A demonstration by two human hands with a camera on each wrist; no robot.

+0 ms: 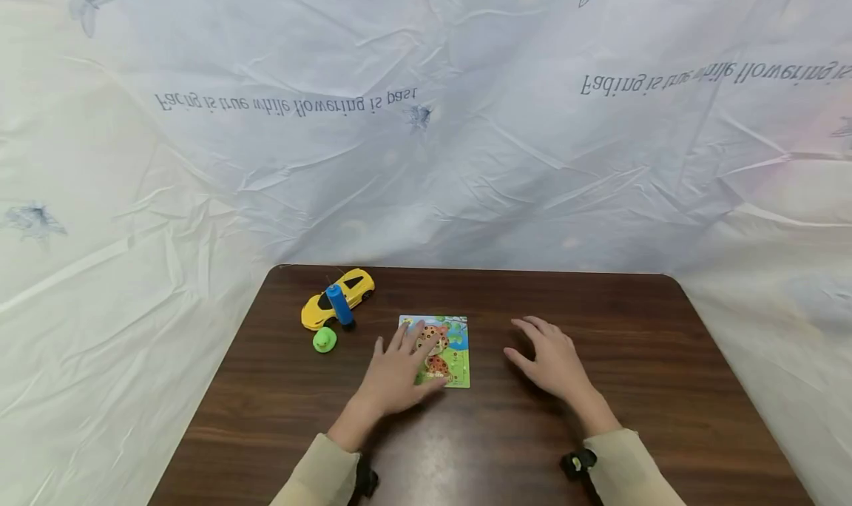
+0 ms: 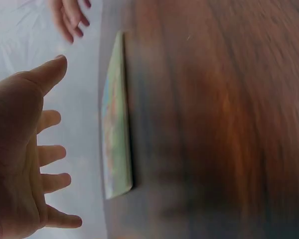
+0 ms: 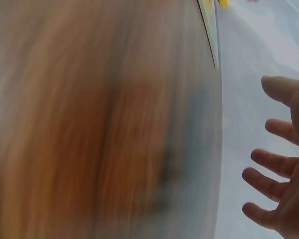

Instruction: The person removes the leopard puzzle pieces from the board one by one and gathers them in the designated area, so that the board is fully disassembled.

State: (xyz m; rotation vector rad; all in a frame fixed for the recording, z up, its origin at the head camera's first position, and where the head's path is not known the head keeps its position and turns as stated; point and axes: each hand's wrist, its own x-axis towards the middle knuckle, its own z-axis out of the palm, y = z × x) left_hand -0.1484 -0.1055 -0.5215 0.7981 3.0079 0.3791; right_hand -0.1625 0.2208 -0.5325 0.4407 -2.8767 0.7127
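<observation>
A thin square board [image 1: 461, 365] with a cartoon spotted animal on a green and blue ground lies flat on the brown table. My left hand [image 1: 396, 376], fingers spread and holding nothing, hovers over its left part and hides some of the picture. In the left wrist view a gap shows between that hand [image 2: 15, 149] and the board [image 2: 117, 134]. To the right of the board, my right hand [image 1: 552, 359] is raised above the table with loosely extended fingers. The right wrist view shows this hand [image 3: 289, 174] grasping nothing, with the board's edge [image 3: 211, 30] farther off.
At the table's back left are a yellow toy car [image 1: 313, 312], an upright blue cylinder [image 1: 340, 305] with a dark base, and a small round green object [image 1: 324, 339]. The wooden table [image 1: 599, 306] meets a hanging white printed sheet [image 1: 466, 180] behind.
</observation>
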